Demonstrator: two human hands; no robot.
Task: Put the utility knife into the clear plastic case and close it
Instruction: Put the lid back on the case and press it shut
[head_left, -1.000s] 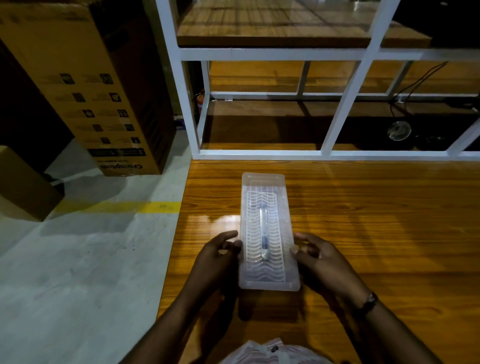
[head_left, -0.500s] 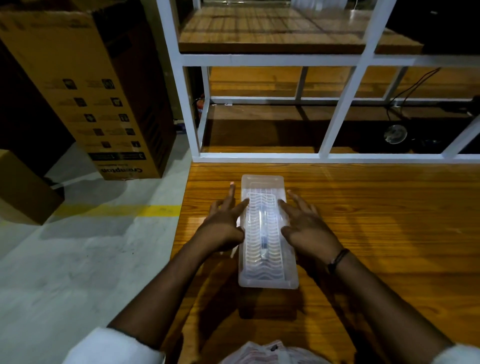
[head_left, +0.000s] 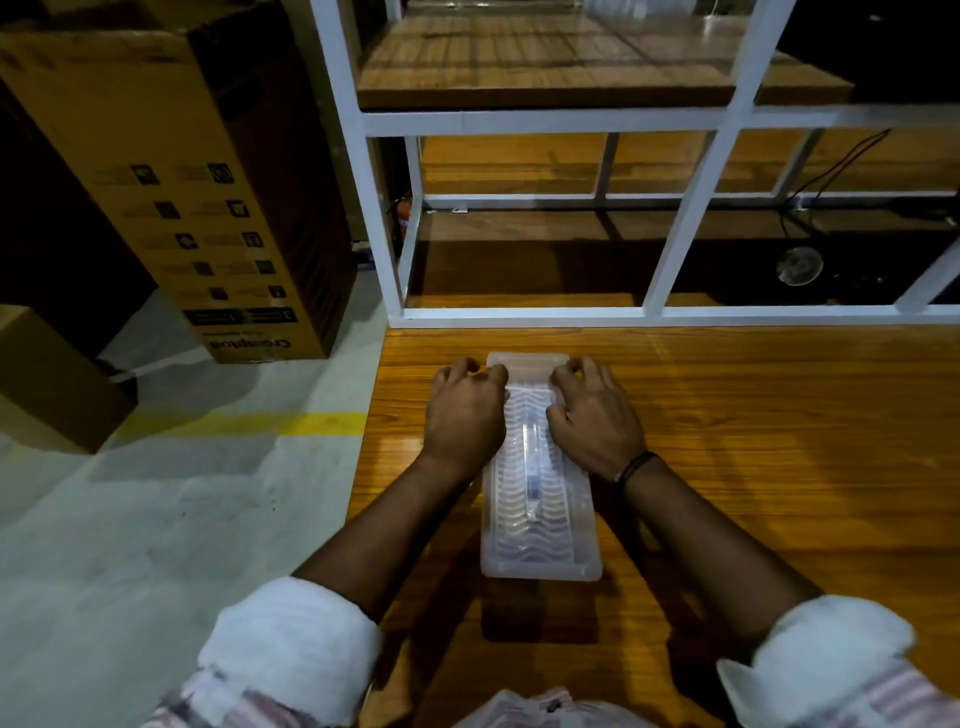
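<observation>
The clear plastic case (head_left: 540, 540) lies lengthwise on the wooden table (head_left: 753, 467), its ribbed lid down. Through the lid the utility knife (head_left: 531, 470) shows as a slim pale bar along the middle. My left hand (head_left: 465, 415) presses on the case's far left corner with curled fingers. My right hand (head_left: 592, 415) presses the far right corner the same way. Both hands cover the far half of the case's sides; the near end is free.
A white metal frame (head_left: 670, 312) with lower wooden shelves stands right behind the table's far edge. A tall cardboard box (head_left: 208, 208) and a smaller one (head_left: 47, 379) stand on the concrete floor to the left. The table's left edge runs close to my left hand.
Both hands have slid from the case's near end up along its sides to the far corners, and the fingers have curled down onto it. The case has stayed in place.
</observation>
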